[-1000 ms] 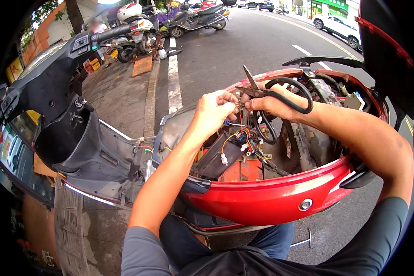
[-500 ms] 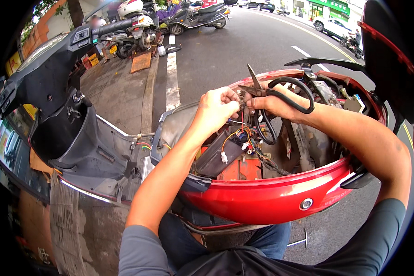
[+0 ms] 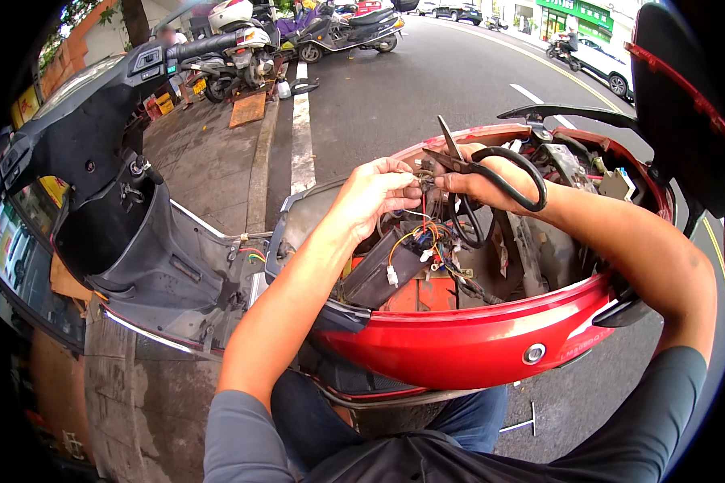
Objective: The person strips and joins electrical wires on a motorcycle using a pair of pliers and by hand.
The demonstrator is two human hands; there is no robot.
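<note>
A pair of black-handled scissors (image 3: 524, 196) hangs in my right hand (image 3: 482, 183), its blades apart and pointing up and to the left. The right thumb and fingertips also pinch close to a small dark piece above the wiring. Facing them, my left hand (image 3: 370, 193) has its thumb and forefinger pressed together at that same spot; what they hold is too small to tell. A thin red wire (image 3: 424, 200) runs down from between the hands. Below lies a bundle of coloured wires (image 3: 431, 237) with white connectors (image 3: 392, 275), inside the opened red scooter body (image 3: 451, 342).
A dark box (image 3: 384, 270) and an orange-red block (image 3: 419, 295) sit in the scooter's compartment. The raised seat (image 3: 685, 105) stands at the right. Handlebars (image 3: 149, 60) are at the far left. Parked scooters (image 3: 346, 34) and a moving rider (image 3: 568, 47) are on the street.
My left hand has turned slightly, its fingers more stretched toward the right hand. The scissors have shifted a little. In the background, a rider and the white car have changed position.
</note>
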